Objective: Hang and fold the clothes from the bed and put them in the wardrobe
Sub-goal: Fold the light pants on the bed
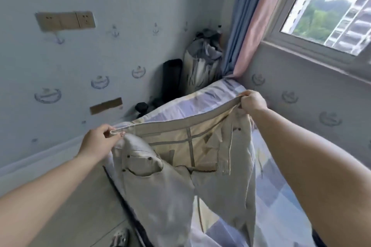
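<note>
The 2 hands, left hand [98, 140] and right hand [252, 100], pinched the trousers [180, 166] by the waistband; legs hanging below either grip could twist, likely spoiling the fold.

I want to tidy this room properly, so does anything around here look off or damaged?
The beige patch low on the wall looks like tape or bare backing where the wallpaper is missing. The socket panel above sits slightly tilted in this view. Otherwise the trousers, held up at the waistband by both hands, look undamaged.
</note>
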Demonstrator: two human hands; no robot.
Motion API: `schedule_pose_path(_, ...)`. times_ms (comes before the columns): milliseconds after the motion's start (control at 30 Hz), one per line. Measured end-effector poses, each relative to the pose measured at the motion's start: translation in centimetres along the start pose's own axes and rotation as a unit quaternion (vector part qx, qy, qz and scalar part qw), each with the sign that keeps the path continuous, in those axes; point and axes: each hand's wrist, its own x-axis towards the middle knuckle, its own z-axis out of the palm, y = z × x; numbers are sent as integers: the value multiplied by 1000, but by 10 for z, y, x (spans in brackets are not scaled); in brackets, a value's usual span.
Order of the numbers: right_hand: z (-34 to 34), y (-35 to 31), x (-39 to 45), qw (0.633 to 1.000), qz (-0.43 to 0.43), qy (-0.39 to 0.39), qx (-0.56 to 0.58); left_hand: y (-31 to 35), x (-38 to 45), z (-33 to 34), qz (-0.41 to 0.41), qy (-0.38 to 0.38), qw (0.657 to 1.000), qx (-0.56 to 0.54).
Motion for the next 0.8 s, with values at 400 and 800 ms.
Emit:
schedule_pose_path(400,299,-46,137,986,132,-105,-17,-177,246,72,-137,-162,969,124)
schedule_pose_path(800,518,23,150,965,172,-197,7,-333,339,150,-171,-263,918,242)
